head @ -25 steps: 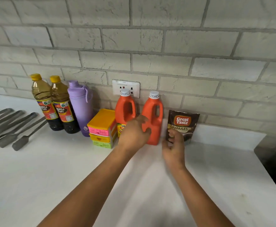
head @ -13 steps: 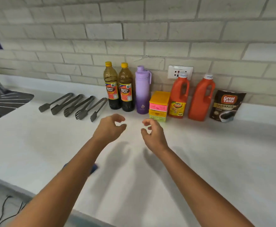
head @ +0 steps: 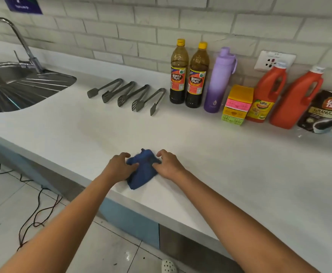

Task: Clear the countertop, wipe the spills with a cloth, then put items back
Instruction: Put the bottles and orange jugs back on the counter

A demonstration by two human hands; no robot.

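Both hands have dropped from mid-air onto the blue cloth (head: 143, 168) since half a second ago, and my view has swung left, so the sink (head: 19, 86) now fills the upper left of the frame. I see my left hand (head: 118, 166) gripping the cloth's left side with curled fingers, and my right hand (head: 169, 164) pinching its right side; the cloth is bunched between them. It lies on the white countertop (head: 240, 174) near the front edge, low in the middle of the frame.

Along the brick wall at upper right stand two dark vinegar bottles (head: 188, 73), a purple flask (head: 219, 79), a stack of small coloured boxes (head: 238, 105), two orange jugs (head: 283, 95) and a coffee pouch (head: 326, 112), all close together in a row. Four grey tongs (head: 129, 94) lie side by side between the bottles and the sink. A dark cable (head: 37, 209) trails across the tiled floor at lower left.
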